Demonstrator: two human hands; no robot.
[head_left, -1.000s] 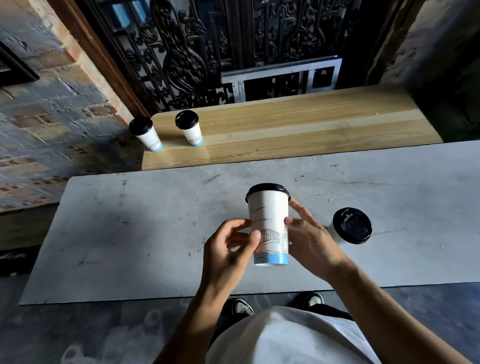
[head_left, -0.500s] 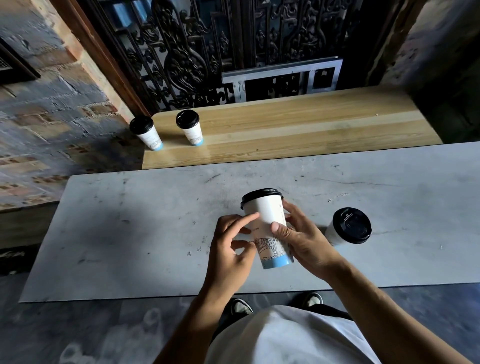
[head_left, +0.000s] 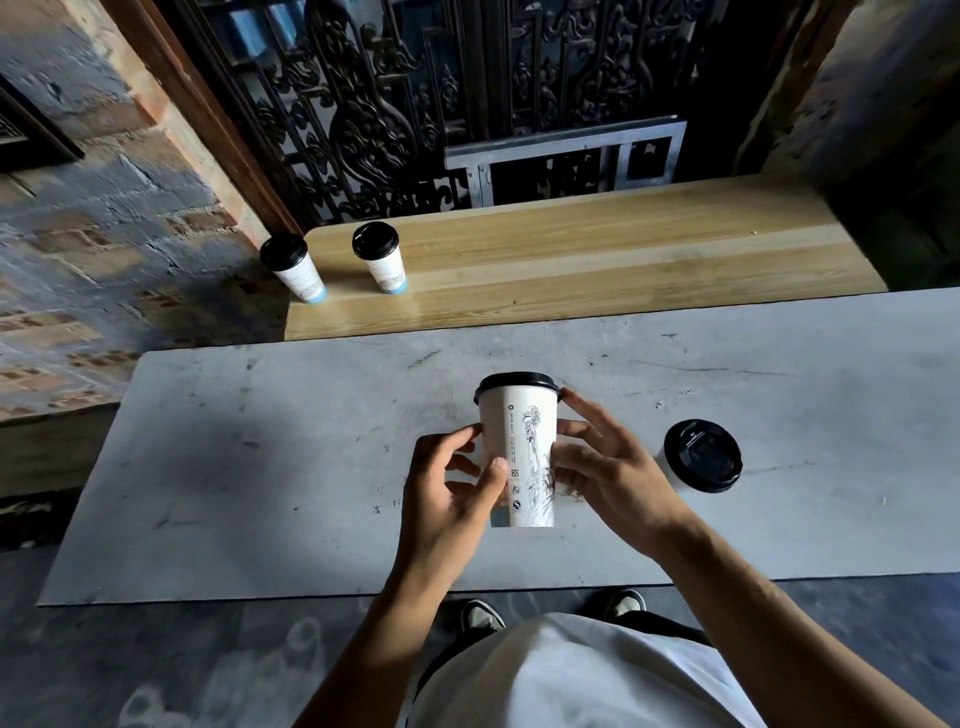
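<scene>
- Head view: a paper cup (head_left: 519, 457) with a black lid (head_left: 517, 383) is held upright between both hands, over the near middle of the grey worktop (head_left: 249, 467).
- The left hand (head_left: 447, 499) is wrapped round the lower wall, fingers curled behind and thumb pressed on the printed front.
- The right hand (head_left: 610, 478) is clamped on the opposite side, fingers spread up to just under the lid's rim.
- The base seems to be lifted clear of the worktop, though that cannot be told for sure from this angle.
- Thin card is judged light and easily dented; the contents are hidden, so weight cannot be told.
- A hold is best taken at mid-wall, never by the lid, which could pop off.
- A second lidded cup (head_left: 701, 460) is seen just beside the right hand.
- Two more cups (head_left: 382, 260) are stood on the wooden bench (head_left: 623, 260) beyond.
</scene>
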